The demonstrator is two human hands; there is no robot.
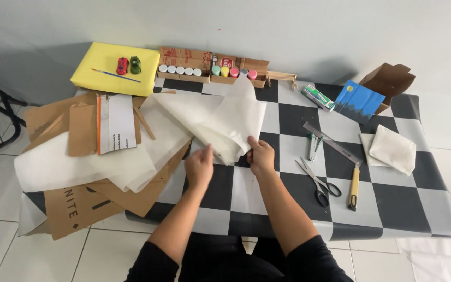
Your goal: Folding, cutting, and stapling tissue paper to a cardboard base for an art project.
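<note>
Head view: checkered black-and-grey table (288, 117) against pale wall, cardboard scraps (82, 201) at left. White paper sheet (225, 122) looks thin, light, floppy, crease-prone; best pinched at edges. Left hand (199, 167) and right hand (261, 155) each closed on sheet's lower edge, sheet rising away above table centre. Scissors (317, 183) near right.

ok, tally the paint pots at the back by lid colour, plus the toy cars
White-lid pots: 5
Green-lid pot: 1
Yellow-lid pot: 1
Red-lid pot: 1
Grey-lid pot: 1
Pink-lid pot: 1
Red toy car: 1
Green toy car: 1
Total: 12
</note>
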